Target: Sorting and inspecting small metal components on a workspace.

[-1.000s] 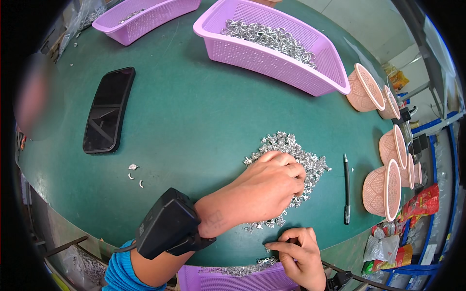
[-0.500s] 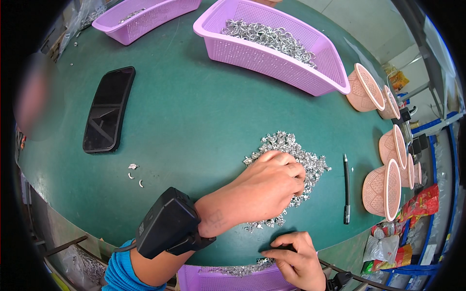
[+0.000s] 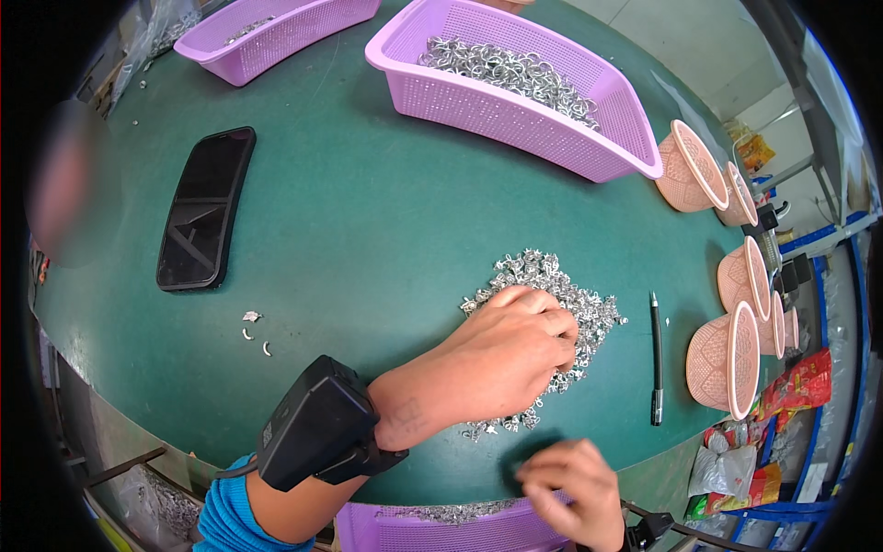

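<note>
Spread over the green table is a pile of small silver metal charms (image 3: 596,322). My left hand (image 3: 510,354) rests on it with curled fingers pressed together; the fingertips are hidden, so what they grip cannot be made out. A black device is strapped round my left wrist. At the table's near edge my right hand (image 3: 579,488) is slightly blurred, thumb apart from the bent fingers, with nothing visible between them. Just beyond its fingers is a purple basket (image 3: 432,534) below the edge, with silver pieces along its far side.
A large purple basket (image 3: 515,129) of silver rings stands at the back, beside another purple basket (image 3: 276,51). A black phone (image 3: 207,207) and several loose metal bits (image 3: 252,316) lie left. To the right are a pen (image 3: 656,359) and several pink woven-pattern bowls (image 3: 722,363).
My right hand has shifted slightly right and its thumb has parted from the fingers. The small silver piece seen at its fingertips before no longer shows there. My left hand stays put.
</note>
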### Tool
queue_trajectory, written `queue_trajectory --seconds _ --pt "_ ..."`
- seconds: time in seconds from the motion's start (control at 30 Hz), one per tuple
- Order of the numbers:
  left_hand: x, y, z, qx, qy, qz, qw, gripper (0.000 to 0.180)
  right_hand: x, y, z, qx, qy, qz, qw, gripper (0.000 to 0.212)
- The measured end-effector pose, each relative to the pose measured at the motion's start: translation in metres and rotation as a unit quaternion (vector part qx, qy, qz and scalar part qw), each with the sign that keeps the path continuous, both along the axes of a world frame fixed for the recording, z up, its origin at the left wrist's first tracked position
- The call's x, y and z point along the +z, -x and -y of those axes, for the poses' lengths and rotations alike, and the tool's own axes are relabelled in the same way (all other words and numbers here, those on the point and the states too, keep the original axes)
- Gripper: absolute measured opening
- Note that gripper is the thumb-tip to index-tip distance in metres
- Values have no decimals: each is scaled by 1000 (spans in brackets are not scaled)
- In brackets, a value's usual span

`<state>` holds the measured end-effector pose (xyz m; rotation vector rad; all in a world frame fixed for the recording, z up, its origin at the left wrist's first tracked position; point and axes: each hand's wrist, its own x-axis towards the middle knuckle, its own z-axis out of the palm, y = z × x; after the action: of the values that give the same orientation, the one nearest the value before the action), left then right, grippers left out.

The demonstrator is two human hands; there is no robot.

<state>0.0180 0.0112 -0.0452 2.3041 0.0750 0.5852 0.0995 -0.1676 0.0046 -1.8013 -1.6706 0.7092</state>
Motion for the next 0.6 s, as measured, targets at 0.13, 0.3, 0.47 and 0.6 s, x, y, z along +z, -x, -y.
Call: queue_trajectory --seconds 0.13,0.3,0.47,0.6 --pt "2 -1 0 1 4 13 1000 11 -6 6 -15 -142 -52 109 982 17" --pt "0 -1 1 4 -1 22 1000 10 -8 -1 -4 -76 -24 94 992 24" --pt "0 -2 1 2 8 21 1000 10 -9 4 -1 -143 -9 76 987 23" --pt "0 -1 0 3 8 20 1000 10 -4 1 1 -90 -11 71 993 20"
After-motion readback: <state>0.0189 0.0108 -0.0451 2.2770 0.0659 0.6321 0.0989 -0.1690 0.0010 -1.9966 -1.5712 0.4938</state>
